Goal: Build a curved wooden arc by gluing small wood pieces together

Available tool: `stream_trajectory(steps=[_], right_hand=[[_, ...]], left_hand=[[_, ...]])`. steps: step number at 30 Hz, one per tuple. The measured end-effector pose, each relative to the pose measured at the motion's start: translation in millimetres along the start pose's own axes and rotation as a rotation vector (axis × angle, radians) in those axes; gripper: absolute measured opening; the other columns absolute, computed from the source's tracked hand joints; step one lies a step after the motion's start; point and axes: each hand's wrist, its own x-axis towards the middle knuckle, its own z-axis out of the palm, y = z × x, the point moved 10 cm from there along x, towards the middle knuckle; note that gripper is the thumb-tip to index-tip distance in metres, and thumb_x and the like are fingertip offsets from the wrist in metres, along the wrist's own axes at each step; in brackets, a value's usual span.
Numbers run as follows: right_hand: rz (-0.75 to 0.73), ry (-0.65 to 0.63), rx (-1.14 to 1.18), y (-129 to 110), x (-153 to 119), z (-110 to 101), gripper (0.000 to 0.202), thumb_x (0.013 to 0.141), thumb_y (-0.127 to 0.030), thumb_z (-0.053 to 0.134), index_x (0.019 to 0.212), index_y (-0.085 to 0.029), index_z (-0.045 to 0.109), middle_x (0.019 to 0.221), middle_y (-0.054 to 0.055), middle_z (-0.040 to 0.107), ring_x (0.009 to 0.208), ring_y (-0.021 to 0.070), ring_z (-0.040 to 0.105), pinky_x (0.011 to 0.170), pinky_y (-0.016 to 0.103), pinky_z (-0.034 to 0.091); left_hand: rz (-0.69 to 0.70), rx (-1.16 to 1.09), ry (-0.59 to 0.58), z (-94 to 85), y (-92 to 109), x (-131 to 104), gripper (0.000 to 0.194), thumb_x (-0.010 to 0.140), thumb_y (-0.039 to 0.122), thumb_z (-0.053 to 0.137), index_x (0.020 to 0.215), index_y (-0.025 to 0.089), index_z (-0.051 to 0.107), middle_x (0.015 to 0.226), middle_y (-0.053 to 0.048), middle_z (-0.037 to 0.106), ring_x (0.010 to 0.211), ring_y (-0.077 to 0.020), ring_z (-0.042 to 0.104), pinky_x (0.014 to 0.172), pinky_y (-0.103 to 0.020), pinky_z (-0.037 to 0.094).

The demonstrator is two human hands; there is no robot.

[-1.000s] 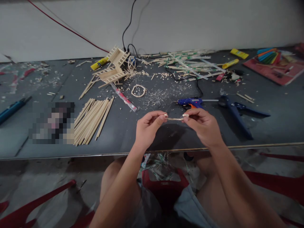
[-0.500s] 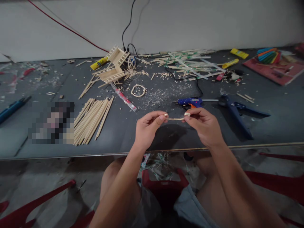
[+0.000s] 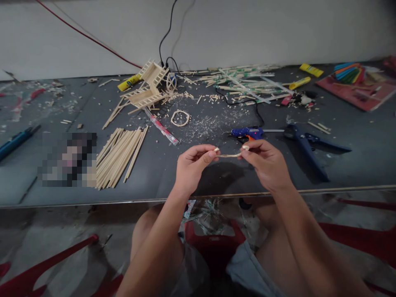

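From where I stand, the left hand (image 3: 192,167) and right hand (image 3: 268,165) each pinch a thin, pale strip (image 3: 229,156) between thumb and fingers, above the table (image 3: 165,177) on the near side of the blue glue gun (image 3: 245,132). I'd keep the pressure light and even; so slender a piece could snap.

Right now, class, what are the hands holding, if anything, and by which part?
A thin, pale piece: the left hand and right hand pinch it toward opposite ends, its middle showing between them. The fingers partly hide it.
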Motion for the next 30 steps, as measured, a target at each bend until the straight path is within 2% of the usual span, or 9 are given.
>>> stream_trajectory(steps=[12, 19, 30], right_hand=[[0.028, -0.001, 0.081, 4.3, 2.1, 0.9, 0.01, 0.072, -0.024, 0.075, 0.079, -0.025, 0.068, 0.074, -0.004, 0.065, 0.065, 0.0089, 0.062, 0.067, 0.024, 0.049], [0.028, 0.012, 0.078, 2.0, 0.8, 1.1, 0.01, 0.072, -0.025, 0.074, 0.079, -0.024, 0.067, 0.073, -0.004, 0.065, 0.064, 0.0097, 0.061, 0.067, 0.026, 0.05], [0.036, -0.009, 0.106, 1.9, -1.7, 3.2, 0.012, 0.07, -0.022, 0.076, 0.08, -0.025, 0.069, 0.074, -0.004, 0.066, 0.065, 0.0093, 0.062, 0.065, 0.024, 0.05]], left_hand=[[-0.093, -0.215, 0.006, 4.1, -2.2, -1.9, 0.014, 0.072, 0.026, 0.078, 0.082, 0.018, 0.073, 0.078, -0.002, 0.074, 0.07, -0.0107, 0.069, 0.068, -0.022, 0.056], [-0.126, -0.334, -0.008, 8.9, -3.4, -1.8, 0.009, 0.073, 0.022, 0.076, 0.081, 0.02, 0.074, 0.079, 0.0, 0.074, 0.075, -0.01, 0.069, 0.067, -0.019, 0.055], [-0.126, -0.249, 0.013, 5.1, -5.8, -0.2, 0.016, 0.074, 0.028, 0.075, 0.087, 0.02, 0.073, 0.084, -0.002, 0.073, 0.077, -0.0119, 0.068, 0.07, -0.023, 0.056]])
